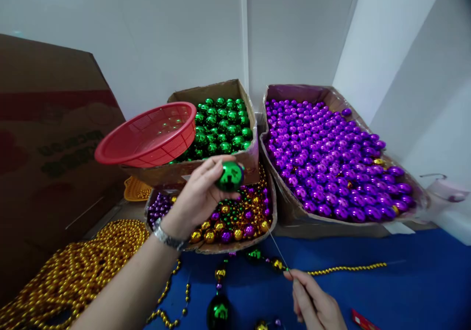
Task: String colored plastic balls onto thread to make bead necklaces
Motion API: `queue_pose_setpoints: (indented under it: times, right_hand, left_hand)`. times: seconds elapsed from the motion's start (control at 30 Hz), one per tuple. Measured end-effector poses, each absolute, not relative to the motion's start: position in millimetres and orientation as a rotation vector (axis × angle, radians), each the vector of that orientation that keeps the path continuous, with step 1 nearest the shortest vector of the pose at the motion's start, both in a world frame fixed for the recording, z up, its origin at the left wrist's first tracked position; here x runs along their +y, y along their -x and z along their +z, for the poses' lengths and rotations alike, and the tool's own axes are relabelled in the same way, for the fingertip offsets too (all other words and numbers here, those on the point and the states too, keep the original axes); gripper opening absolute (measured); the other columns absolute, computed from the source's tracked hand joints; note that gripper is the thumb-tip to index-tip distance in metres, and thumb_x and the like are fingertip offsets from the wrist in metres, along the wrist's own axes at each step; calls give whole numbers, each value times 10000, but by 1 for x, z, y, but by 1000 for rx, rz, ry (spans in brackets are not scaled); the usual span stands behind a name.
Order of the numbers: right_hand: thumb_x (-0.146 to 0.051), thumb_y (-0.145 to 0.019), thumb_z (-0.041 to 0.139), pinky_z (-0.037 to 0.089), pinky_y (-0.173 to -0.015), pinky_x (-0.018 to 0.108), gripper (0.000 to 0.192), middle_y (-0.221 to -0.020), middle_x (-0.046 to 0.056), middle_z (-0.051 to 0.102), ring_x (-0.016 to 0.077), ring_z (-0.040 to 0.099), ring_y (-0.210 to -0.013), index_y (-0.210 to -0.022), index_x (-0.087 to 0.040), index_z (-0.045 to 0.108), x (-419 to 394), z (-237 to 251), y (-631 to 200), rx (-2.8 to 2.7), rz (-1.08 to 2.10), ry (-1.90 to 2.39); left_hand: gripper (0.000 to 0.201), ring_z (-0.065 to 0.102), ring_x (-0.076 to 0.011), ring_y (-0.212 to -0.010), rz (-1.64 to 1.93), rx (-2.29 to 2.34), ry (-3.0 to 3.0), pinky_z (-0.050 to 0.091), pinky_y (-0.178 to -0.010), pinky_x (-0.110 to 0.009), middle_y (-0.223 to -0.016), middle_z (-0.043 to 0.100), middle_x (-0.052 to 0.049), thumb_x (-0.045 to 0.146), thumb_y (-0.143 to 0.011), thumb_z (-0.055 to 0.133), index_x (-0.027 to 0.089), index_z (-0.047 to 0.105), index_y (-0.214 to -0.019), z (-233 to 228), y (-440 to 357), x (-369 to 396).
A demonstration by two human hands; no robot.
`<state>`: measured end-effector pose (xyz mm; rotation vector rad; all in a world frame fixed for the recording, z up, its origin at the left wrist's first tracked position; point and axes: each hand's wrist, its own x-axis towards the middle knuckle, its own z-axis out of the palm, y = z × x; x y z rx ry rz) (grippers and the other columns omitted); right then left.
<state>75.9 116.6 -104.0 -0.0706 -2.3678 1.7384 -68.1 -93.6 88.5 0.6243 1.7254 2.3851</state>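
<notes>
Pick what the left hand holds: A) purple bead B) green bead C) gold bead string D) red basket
B: the left hand pinches a large green bead between its fingertips, above the box of mixed beads; the red basket sits untouched on the green-bead box.

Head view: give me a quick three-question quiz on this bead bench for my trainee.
1. True or false: the left hand holds a green ball in its grip.
2. Which colour fills the big right-hand box? A gold, B purple, C red.
3. Fill in: the red basket rests tilted on the box of ____ balls.

Key: 1 true. 2 B, purple. 3 green. Extra note: the right hand pinches a thin needle or wire over the blue table.
</notes>
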Motion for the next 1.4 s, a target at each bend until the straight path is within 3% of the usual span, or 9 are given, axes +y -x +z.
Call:
queue_pose_setpoints:
  times: [0.13, 0.33, 0.57, 0.87, 1.2, 1.4]
  right_hand:
    - [-422, -931, 395, 484, -528, 157, 341, -575, -3, 589, 133, 614, -544, -1043, -210, 637, 118, -91, -81, -2523, 1571, -95]
    - [-323, -943, 397, 516, -751, 172, 258, -961, 62, 698, 164, 675, -879, -1031, -219, 617, 119, -98, -84, -2545, 1343, -283]
    - [-260, -944, 382, 529, -730, 184, 239, -964, 63, 701, 164, 681, -864, -1027, -211, 600, 116, -100, -87, -2547, 1230, -413]
    - [-223, -941, 384, 532, -726, 209, 223, -975, 71, 692, 167, 677, -855, -1051, -204, 577, 116, -103, -90, -2560, 1183, -454]
    - [-228, -934, 394, 535, -784, 266, 237, -960, 81, 692, 186, 670, -886, -1040, -179, 600, 119, -96, -92, -2565, 1180, -446]
    - [-225, -942, 363, 525, -673, 229, 236, -831, 45, 687, 153, 670, -725, -997, -197, 591, 106, -101, -99, -2626, 1263, -465]
  left_hand:
    - [306, 617, -272, -999, 2468, 1291, -244, 580, -711, -319, -1103, 614, -118, 333, -873, 515, 192, 571, -1139, 22, 34, -95]
    - [297, 594, -273, -1068, 2515, 1021, 9, 539, -826, -337, -1113, 636, -115, 232, -860, 539, 193, 560, -1154, -32, 12, -98]
    - [242, 596, -293, -1061, 2584, 999, 95, 448, -948, -480, -1027, 662, -94, 198, -831, 569, 190, 584, -1072, -39, 5, -92]
    - [153, 616, -265, -1022, 2654, 1028, 166, 464, -937, -474, -959, 671, -50, 191, -788, 637, 193, 612, -940, -43, 6, -86]
    - [209, 627, -224, -951, 2689, 1102, 161, 491, -891, -469, -934, 654, -34, 211, -769, 659, 205, 606, -971, -46, 9, -84]
    - [191, 621, -233, -964, 2726, 1099, 203, 490, -893, -479, -922, 657, -38, 245, -783, 652, 197, 618, -964, -51, 8, -81]
